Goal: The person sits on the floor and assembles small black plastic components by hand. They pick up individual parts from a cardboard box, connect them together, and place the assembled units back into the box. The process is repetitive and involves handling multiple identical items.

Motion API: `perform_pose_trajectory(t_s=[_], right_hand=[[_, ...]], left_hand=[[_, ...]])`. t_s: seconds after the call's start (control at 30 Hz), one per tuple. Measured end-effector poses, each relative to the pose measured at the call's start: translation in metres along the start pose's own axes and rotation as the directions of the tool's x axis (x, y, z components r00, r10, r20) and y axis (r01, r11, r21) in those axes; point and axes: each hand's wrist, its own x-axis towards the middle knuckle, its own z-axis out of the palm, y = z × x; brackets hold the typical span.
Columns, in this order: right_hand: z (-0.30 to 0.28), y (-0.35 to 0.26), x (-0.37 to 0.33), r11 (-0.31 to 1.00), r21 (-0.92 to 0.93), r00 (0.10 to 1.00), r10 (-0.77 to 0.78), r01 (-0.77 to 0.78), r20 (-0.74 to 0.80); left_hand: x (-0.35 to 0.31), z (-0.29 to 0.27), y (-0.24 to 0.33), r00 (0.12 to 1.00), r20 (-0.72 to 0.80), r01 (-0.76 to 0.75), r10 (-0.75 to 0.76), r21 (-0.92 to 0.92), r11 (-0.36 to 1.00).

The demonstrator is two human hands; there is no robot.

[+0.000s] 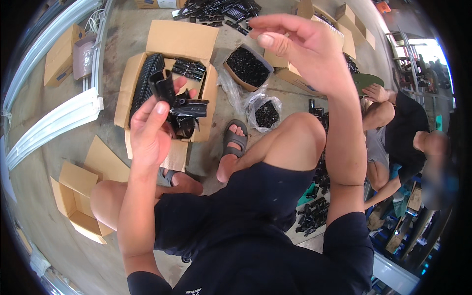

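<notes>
My left hand (150, 130) is closed around a glossy black curved plastic part (161, 88), held over an open cardboard carton (127, 93). More black parts (146, 73) stand in a tight row along the carton's left side, and others lie flat in it. Some pieces right beside my left fingers overlap the held part, so I cannot tell whether those are also in the hand. My right hand (309, 51) is raised at the upper right, its fingers stretched out and the thumb apart from them. Nothing shows in it.
Right of the carton stand a box of small black pieces (248, 66) and a clear bag (265, 113) of similar ones. Black parts (221, 10) are heaped beyond. An opened carton (78, 196) lies lower left. Another person (403, 132) sits at the right.
</notes>
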Motion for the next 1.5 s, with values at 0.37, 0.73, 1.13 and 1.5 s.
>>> perform_pose_trajectory(t_s=[0.37, 0.73, 1.13, 1.5], right_hand=[[0.132, 0.342, 0.006, 0.782, -0.454, 0.894, 0.440, -0.426, -0.081], [0.194, 0.385, 0.024, 0.715, -0.680, 0.982, 0.185, -0.159, -0.034], [0.156, 0.341, 0.018, 0.880, -0.127, 0.851, 0.393, -0.458, -0.348], [0.013, 0.112, 0.035, 0.695, 0.717, 0.951, 0.190, 0.046, -0.245]], left_hand=[[0.006, -0.010, -0.001, 1.000, 0.006, 0.009, -0.010, 0.163, 0.987], [0.025, -0.022, -0.025, 0.960, -0.213, 0.240, -0.181, 0.296, 0.925], [0.021, 0.009, -0.015, 0.982, -0.148, 0.166, -0.113, 0.424, 0.890], [0.010, 0.025, -0.009, 0.995, -0.031, 0.094, -0.090, 0.220, 0.971]])
